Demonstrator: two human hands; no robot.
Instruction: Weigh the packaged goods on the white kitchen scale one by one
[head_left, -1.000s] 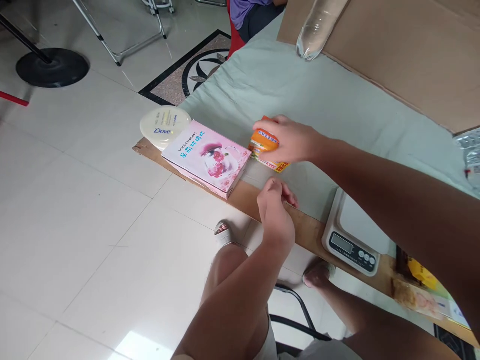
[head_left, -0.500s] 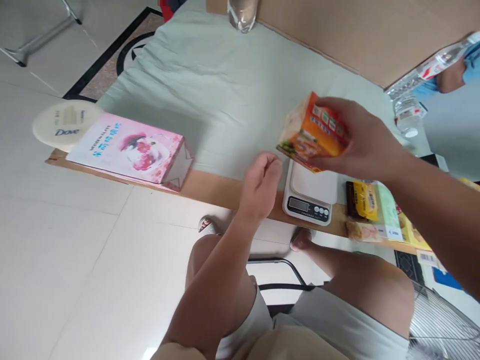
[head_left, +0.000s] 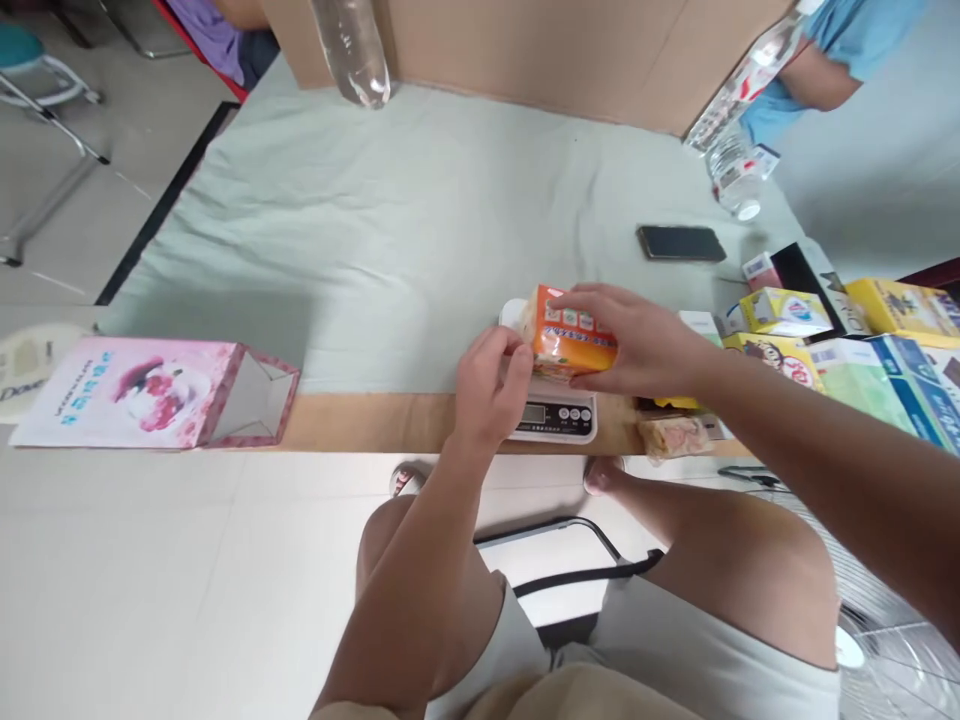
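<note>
My right hand (head_left: 634, 340) is wrapped around the right end of an orange packaged-food packet (head_left: 574, 330) with a pale, clear-looking left end. The packet is over a white kitchen scale (head_left: 514, 312), hiding most of its platform; whether it rests there I cannot tell. The scale's small display and round buttons show at the front. Beside the packet's left end is my left hand (head_left: 491, 390), fingers curled and thumb drawn in, fingertips at the packet's edge. What those fingers pinch, if anything, is hidden.
At left lie a pink box (head_left: 150, 395) and a pale Dove container (head_left: 34, 375). On the right are a wrapped snack (head_left: 675, 437), several packages (head_left: 795, 310) and a phone (head_left: 681, 243). Bottles (head_left: 739, 180) stand by the cardboard panel (head_left: 540, 60); a person's blue sleeve shows behind.
My right hand has lowered the orange packet over the scale and levelled it. My left hand has come up against its left end. The view has shifted, bringing the phone and more packages into sight.
</note>
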